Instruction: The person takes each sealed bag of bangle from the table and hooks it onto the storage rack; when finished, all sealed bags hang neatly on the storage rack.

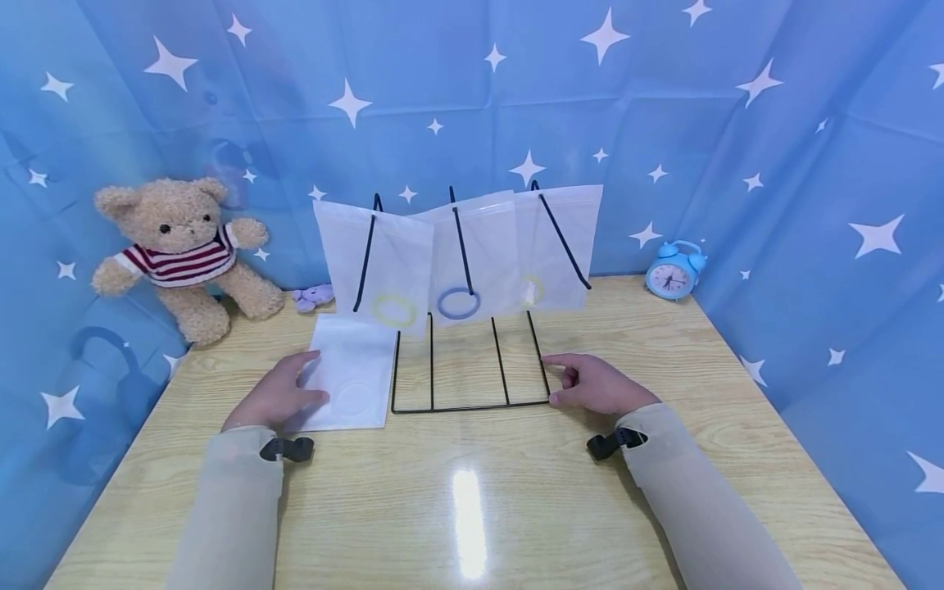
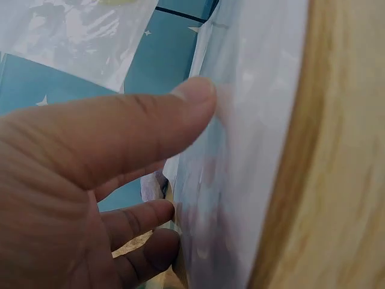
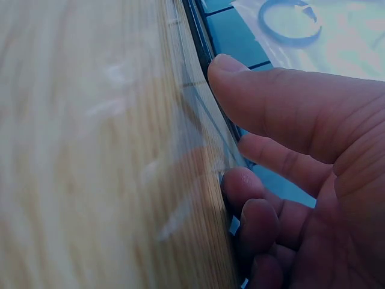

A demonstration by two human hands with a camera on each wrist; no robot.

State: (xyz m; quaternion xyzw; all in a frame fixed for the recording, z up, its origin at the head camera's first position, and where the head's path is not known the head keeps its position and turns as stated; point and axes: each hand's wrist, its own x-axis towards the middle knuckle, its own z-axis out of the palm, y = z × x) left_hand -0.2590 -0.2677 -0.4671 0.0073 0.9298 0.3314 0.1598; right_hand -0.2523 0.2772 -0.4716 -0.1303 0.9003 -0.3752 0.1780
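In the head view my left hand [image 1: 276, 392] is at the left edge of a flat white plastic bag [image 1: 347, 348] with a faint round outline in it. Its thumb reaches onto the bag, and the fingers stay spread. My right hand [image 1: 601, 383] is at the front right corner of a black wire rack [image 1: 465, 409]. Thumb and index fingertips are right at the wire; the other fingers curl loosely. Three translucent bags hang on the rack's hooks: a left bag [image 1: 369, 254] with a yellow ring, a middle bag [image 1: 487, 246] with a blue ring, and a right bag [image 1: 571, 238] with a yellowish one.
A teddy bear [image 1: 177, 246] in a striped shirt sits at the back left, beside a small purple toy [image 1: 313, 297]. At the back right stands a blue alarm clock [image 1: 674, 270]. Starry blue curtains [image 1: 472, 98] enclose the wooden table [image 1: 383, 524] at the back and sides.
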